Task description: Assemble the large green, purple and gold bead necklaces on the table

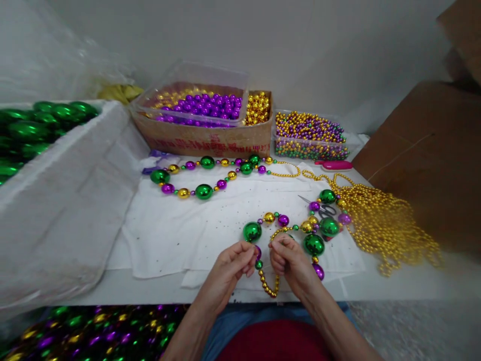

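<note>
A bead necklace (252,231) of green, purple and gold balls with a gold-bead section lies partly on the white cloth. My left hand (238,260) pinches it beside a purple bead, near a large green ball. My right hand (287,258) is closed, fingertips pressed together, by the necklace's gold beads; a gold loop hangs between both hands. What exactly lies between the fingertips is too small to see. Farther back, a second necklace (204,191) rests on the cloth. Scissors (326,210) lie partly under the necklace's right part.
A white foam box (75,210) of green balls stands left. Behind are a cardboard box (195,138) with purple and gold beads and a clear bin (311,143) of small mixed beads. Gold bead strands (383,220) pile up right, near a pink-handled tool (337,165) and a carton (413,145).
</note>
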Demonstrator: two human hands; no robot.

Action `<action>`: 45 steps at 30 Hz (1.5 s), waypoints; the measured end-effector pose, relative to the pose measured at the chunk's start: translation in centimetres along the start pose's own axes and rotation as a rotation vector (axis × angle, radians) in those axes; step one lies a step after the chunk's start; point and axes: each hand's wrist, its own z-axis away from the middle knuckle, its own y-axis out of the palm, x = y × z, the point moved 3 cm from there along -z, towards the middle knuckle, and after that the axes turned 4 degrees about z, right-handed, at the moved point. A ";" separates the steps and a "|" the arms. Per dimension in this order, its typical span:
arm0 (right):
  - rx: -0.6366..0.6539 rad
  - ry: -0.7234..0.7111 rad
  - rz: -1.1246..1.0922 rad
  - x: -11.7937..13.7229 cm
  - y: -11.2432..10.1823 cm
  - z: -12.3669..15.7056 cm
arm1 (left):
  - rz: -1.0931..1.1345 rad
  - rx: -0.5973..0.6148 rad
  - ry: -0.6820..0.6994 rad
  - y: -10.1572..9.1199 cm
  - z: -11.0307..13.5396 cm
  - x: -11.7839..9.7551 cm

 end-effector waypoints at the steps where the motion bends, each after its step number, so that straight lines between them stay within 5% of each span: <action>1: -0.012 -0.013 0.019 0.3 0.0 0.0 | -0.030 0.014 -0.022 0.1 -0.1 0.0; 10: -0.011 -0.146 0.218 3.1 -0.1 0.4 | 0.011 0.042 -0.097 0.7 -0.6 0.2; 18: -0.006 -0.164 0.282 2.9 -0.5 0.8 | -0.109 0.025 -0.131 1.1 -0.6 0.8; 27: 0.069 -0.414 0.845 6.5 1.9 -0.2 | -0.315 0.151 -0.076 2.6 -1.1 -0.2; 30: 0.076 -0.358 0.849 6.7 2.2 -0.8 | -0.346 0.128 0.028 3.0 -1.3 -0.7; 36: -0.005 -0.027 0.506 4.5 0.6 0.2 | -0.420 0.072 0.123 3.0 -1.5 -1.4; 45: -0.117 -0.201 0.916 4.1 -0.5 2.0 | -0.569 -0.013 0.245 3.1 -1.4 -1.1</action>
